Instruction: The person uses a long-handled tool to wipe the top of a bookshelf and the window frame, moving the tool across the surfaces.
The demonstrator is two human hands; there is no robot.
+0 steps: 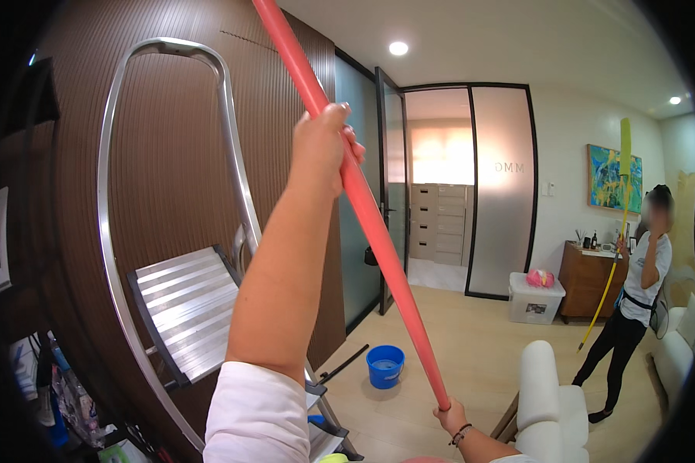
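Observation:
A long red pole (376,228) runs slantwise across the view, its top end beyond the upper edge. My left hand (327,144) grips it high up, with the arm stretched out in a white sleeve. Lower down, my right hand (453,415), with a dark bracelet at the wrist, is closed around the pole's lower end. Left of my arm stands an aluminium stepladder (188,315) with a ribbed platform and a curved rail. Behind it rises a brown fluted wall panel (174,139).
A blue bucket (386,367) holding liquid stands on the floor, with a black bar (344,363) beside it. To the right are a white armchair (538,388), a plastic storage box (536,298), and a person (643,278) holding a yellow pole (608,283). A glass door (391,191) stands ajar.

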